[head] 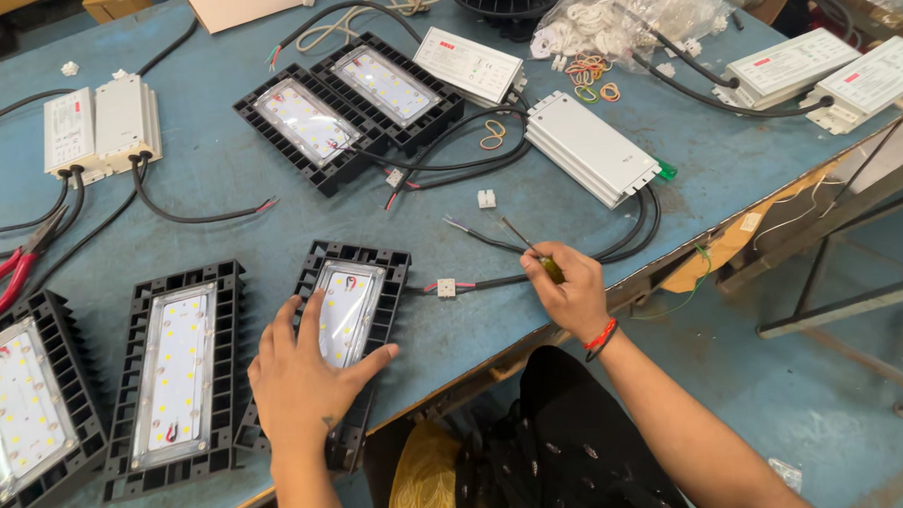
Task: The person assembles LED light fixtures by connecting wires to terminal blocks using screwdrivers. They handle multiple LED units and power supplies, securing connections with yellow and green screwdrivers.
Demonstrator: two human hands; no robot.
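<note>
L hand flat, released, on LED lamp at bench front edge. R hand grasping screwdriver nr connector. Risk: tip slips, nicks wire.

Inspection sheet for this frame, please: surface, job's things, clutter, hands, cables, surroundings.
Surface: blue worktable, worn along the front edge.
Job's things: black finned LED lamp module under the left hand; screwdriver in the right hand; white connector between them.
Clutter: four more lamp modules, white driver boxes, red pliers, rubber bands, plastic bag.
Hands: left flat on module; right gripping screwdriver.
Cables: black leads loose across the table.
Surroundings: blue floor, metal frame at the right.
</note>
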